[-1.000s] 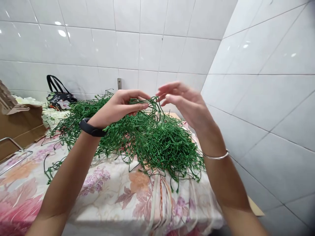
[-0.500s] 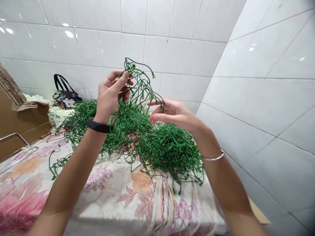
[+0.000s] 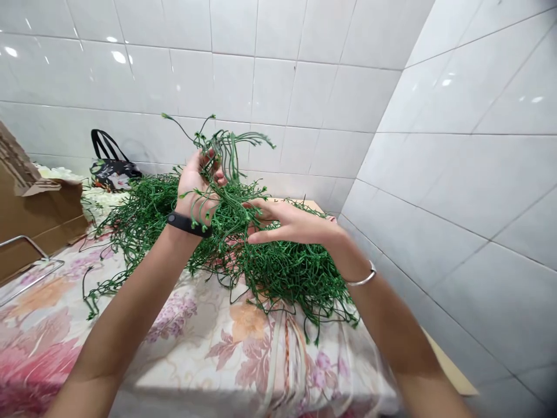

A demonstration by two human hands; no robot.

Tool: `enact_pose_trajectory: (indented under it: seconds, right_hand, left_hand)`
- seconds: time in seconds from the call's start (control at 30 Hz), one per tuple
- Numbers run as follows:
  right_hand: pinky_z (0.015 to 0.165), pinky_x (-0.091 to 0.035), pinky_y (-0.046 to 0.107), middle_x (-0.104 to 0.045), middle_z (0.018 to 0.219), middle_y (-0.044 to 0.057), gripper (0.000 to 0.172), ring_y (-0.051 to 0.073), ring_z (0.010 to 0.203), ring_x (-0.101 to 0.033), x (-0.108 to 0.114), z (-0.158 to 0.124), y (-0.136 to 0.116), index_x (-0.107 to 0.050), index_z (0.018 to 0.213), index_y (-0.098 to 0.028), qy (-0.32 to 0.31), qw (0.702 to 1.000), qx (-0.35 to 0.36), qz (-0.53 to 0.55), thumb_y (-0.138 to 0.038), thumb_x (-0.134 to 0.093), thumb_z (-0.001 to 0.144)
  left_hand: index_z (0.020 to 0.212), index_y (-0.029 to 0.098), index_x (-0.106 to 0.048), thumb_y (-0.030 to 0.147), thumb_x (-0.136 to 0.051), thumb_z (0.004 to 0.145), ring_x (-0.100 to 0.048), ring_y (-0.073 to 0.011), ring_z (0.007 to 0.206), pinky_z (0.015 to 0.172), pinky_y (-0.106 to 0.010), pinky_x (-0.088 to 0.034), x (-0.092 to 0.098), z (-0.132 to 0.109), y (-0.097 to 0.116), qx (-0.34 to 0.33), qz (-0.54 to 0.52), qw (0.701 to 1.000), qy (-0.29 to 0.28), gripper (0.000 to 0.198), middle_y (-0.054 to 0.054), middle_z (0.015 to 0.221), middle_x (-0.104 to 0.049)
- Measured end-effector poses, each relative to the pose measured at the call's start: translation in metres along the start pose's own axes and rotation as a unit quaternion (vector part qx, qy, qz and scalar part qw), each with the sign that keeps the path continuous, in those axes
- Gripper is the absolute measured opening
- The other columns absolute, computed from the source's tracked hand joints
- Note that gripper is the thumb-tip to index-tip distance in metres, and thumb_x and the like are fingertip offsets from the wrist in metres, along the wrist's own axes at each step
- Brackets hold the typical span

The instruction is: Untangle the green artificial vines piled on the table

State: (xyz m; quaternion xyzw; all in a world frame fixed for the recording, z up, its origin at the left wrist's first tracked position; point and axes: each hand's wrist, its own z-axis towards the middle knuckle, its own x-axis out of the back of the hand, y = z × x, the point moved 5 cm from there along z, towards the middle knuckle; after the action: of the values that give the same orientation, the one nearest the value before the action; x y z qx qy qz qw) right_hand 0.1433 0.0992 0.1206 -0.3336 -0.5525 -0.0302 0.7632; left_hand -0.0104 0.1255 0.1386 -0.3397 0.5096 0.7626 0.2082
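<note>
A big tangled pile of green plastic stems lies on a table under a floral cloth. My left hand, with a black band on the wrist, is raised above the pile and closed round a bunch of green stems that fan upward and to the right. My right hand, with a silver bangle on the wrist, reaches left into the top of the pile just below that bunch. Its fingers are curled among the stems, and I cannot make out what they grip.
A black bag with a floral print stands at the back left against the tiled wall. A brown cardboard box and a metal wire frame sit at the left. White flowers lie behind the pile. White tiled walls close the back and right.
My left hand lifted a bunch of stems up out of the pile, then came down a little. My right hand dropped from in front of the wall into the top of the pile.
</note>
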Motion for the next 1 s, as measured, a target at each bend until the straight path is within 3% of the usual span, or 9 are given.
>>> enact_pose_trajectory:
  seconds: [0.1, 0.27, 0.4, 0.53, 0.63, 0.73, 0.8, 0.87, 1.0]
  right_hand:
    - [0.06, -0.044, 0.024, -0.061, 0.073, 0.002, 0.027, 0.01, 0.067, -0.056, 0.016, -0.001, 0.001, -0.057, 0.094, -0.014, 0.054, 0.995, 0.041, 0.079, -0.036, -0.05, 0.079]
    - [0.058, -0.047, 0.024, -0.059, 0.07, 0.002, 0.019, 0.007, 0.056, -0.054, 0.064, -0.017, 0.018, -0.056, 0.085, -0.013, 0.343, 0.923, 0.035, 0.169, -0.029, -0.05, 0.079]
    - [0.053, -0.045, 0.023, -0.058, 0.069, 0.002, 0.021, 0.005, 0.052, -0.051, 0.07, -0.019, 0.025, -0.055, 0.082, -0.014, 0.427, 0.881, 0.037, 0.202, -0.033, -0.049, 0.079]
    - [0.054, -0.045, 0.024, -0.059, 0.072, 0.003, 0.028, 0.006, 0.054, -0.053, 0.053, -0.008, 0.017, -0.056, 0.085, -0.013, 0.32, 0.917, 0.045, 0.234, -0.038, -0.048, 0.08]
    - [0.059, -0.046, 0.025, -0.059, 0.072, 0.002, 0.032, 0.007, 0.058, -0.055, 0.041, -0.005, 0.005, -0.058, 0.084, -0.012, 0.228, 0.938, 0.065, 0.251, -0.042, -0.045, 0.082]
    - [0.062, -0.047, 0.026, -0.058, 0.069, 0.002, 0.039, 0.008, 0.06, -0.055, 0.037, -0.006, -0.001, -0.06, 0.085, -0.013, 0.183, 0.946, 0.064, 0.26, -0.048, -0.043, 0.082]
    - [0.06, -0.046, 0.027, -0.058, 0.07, 0.003, 0.047, 0.009, 0.059, -0.054, 0.038, -0.008, 0.001, -0.06, 0.09, -0.013, 0.172, 0.947, 0.043, 0.268, -0.054, -0.04, 0.081]
    - [0.059, -0.046, 0.027, -0.059, 0.073, 0.004, 0.053, 0.009, 0.058, -0.054, 0.044, -0.01, 0.008, -0.06, 0.095, -0.014, 0.196, 0.94, 0.026, 0.278, -0.058, -0.036, 0.08]
    - [0.063, -0.047, 0.028, -0.06, 0.084, 0.006, 0.054, 0.011, 0.066, -0.055, 0.064, -0.016, 0.024, -0.058, 0.102, -0.017, 0.303, 0.912, 0.009, 0.274, -0.059, -0.034, 0.079]
  left_hand:
    - [0.064, 0.016, -0.043, 0.023, -0.038, 0.083, -0.043, -0.006, 0.048, 0.046, -0.021, -0.034, 0.009, 0.006, 0.002, 0.009, 0.01, 1.0, 0.025, 0.021, 0.001, 0.061, -0.049]
    - [0.065, 0.019, -0.041, 0.018, -0.046, 0.072, -0.053, -0.0116, 0.078, 0.064, -0.024, -0.044, 0.033, 0.023, 0.015, -0.034, 0.075, 0.991, 0.101, 0.009, -0.003, 0.079, -0.052]
    - [0.084, 0.024, -0.045, 0.021, -0.049, 0.075, -0.04, -0.0135, 0.107, 0.085, -0.028, -0.038, 0.036, 0.018, 0.042, -0.263, 0.174, 0.937, 0.152, 0.011, 0.002, 0.102, -0.047]
    - [0.107, 0.026, -0.045, 0.028, -0.052, 0.08, -0.041, -0.0149, 0.11, 0.097, -0.033, -0.029, -0.012, -0.019, 0.05, -0.455, 0.319, 0.826, -0.097, 0.028, 0.001, 0.115, -0.046]
    - [0.117, 0.025, -0.041, 0.035, -0.056, 0.077, -0.04, -0.0183, 0.116, 0.099, -0.036, -0.028, -0.043, -0.047, 0.029, -0.41, 0.455, 0.734, -0.292, 0.044, -0.002, 0.122, -0.046]
    - [0.113, 0.023, -0.047, 0.033, -0.064, 0.07, -0.05, -0.0188, 0.104, 0.093, -0.036, -0.033, -0.053, -0.061, 0.008, -0.349, 0.543, 0.652, -0.396, 0.047, -0.003, 0.11, -0.056]
    - [0.106, 0.02, -0.052, 0.029, -0.061, 0.073, -0.057, -0.0142, 0.08, 0.076, -0.03, -0.042, -0.05, -0.057, 0.002, -0.301, 0.534, 0.673, -0.414, 0.036, -0.002, 0.087, -0.061]
    - [0.102, 0.02, -0.055, 0.028, -0.058, 0.075, -0.053, -0.0093, 0.055, 0.055, -0.024, -0.04, -0.042, -0.043, 0.001, -0.247, 0.496, 0.735, -0.39, 0.028, 0.001, 0.065, -0.057]
    - [0.091, 0.021, -0.059, 0.026, -0.062, 0.072, -0.041, -0.0063, 0.042, 0.044, -0.023, -0.03, -0.017, -0.015, 0.027, -0.303, 0.435, 0.825, -0.194, 0.02, 0.005, 0.052, -0.049]
